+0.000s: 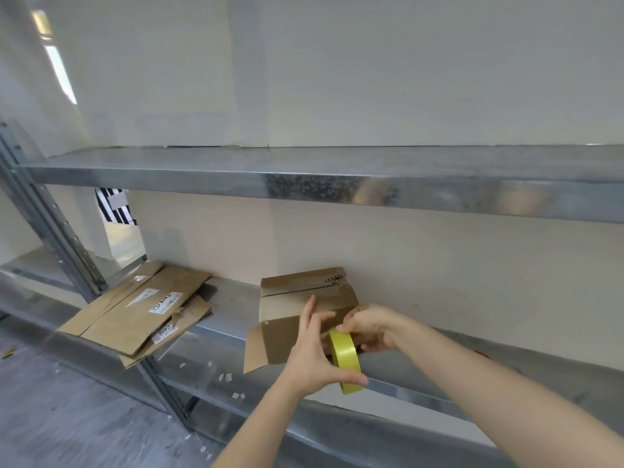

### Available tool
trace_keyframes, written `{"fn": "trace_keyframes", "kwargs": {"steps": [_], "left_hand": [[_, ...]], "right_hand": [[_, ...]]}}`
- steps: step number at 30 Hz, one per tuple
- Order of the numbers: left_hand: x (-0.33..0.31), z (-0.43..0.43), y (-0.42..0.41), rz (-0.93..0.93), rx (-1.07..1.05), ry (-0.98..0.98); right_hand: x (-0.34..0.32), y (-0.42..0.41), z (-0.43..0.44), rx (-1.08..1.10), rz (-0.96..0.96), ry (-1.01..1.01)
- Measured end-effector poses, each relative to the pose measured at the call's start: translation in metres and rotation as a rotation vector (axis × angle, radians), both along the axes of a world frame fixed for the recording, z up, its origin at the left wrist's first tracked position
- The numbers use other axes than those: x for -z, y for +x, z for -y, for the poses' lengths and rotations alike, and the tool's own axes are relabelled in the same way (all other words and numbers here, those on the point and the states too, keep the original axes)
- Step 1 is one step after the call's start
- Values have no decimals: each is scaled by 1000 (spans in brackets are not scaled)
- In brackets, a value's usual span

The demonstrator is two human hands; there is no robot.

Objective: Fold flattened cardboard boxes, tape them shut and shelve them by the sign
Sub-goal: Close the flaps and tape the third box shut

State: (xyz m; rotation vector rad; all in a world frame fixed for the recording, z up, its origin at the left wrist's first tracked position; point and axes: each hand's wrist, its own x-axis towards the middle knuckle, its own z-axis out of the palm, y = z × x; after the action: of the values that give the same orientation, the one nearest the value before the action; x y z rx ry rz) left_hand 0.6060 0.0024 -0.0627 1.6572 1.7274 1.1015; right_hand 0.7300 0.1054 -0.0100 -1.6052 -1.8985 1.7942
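A small cardboard box (287,332) stands on the lower shelf (223,309) of a metal rack, close to the wall behind it. It is folded into shape. Its top flaps are closed with a seam between them, and one side flap (255,349) at the near left corner hangs open over the front edge of the shelf.

Both hands meet just in front of the box, around a roll of yellow tape (346,359) that stands on its edge. The left hand (315,352) holds the roll from the left. Its thumb lies under the lower part of the roll and its fingers reach straight up along the front of the box. The right hand (371,329) pinches the top of the roll with curled fingertips. I cannot tell if a loose end of tape is between them.

To the left on the same shelf lies a pile of flattened cardboard boxes (141,309) with white labels (165,302). The pile sticks out over the shelf edge, near the upright post (57,224). Small white scraps (224,376) lie on the front part of the shelf. The upper shelf (304,187) runs across above the box.
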Motion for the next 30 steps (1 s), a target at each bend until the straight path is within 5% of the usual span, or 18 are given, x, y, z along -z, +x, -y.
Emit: {"fn": "trace_keyframes", "kwargs": {"steps": [3,9,13,20,23,28,30], "left_hand": [[-7,-3,-4,97,-18,-38],[-25,-4,-12,-108,-184,-8],[-42,-9,-16,35,-263,50],[-57,-8,-64,-73,-594,358],[-58,-8,-92,-43,-683,249],[-41,-29,-120,112,-716,-350],[-40,-37,-117,175,-659,-439]], "right_hand": [[-8,22,-2,-84,89,105],[-15,67,-24,-284,403,410],[6,77,-24,-376,639,646],[26,62,-23,-338,537,623],[7,46,-29,-199,350,668],[-15,18,-40,-8,108,544],[-18,7,-42,4,72,494]]}}
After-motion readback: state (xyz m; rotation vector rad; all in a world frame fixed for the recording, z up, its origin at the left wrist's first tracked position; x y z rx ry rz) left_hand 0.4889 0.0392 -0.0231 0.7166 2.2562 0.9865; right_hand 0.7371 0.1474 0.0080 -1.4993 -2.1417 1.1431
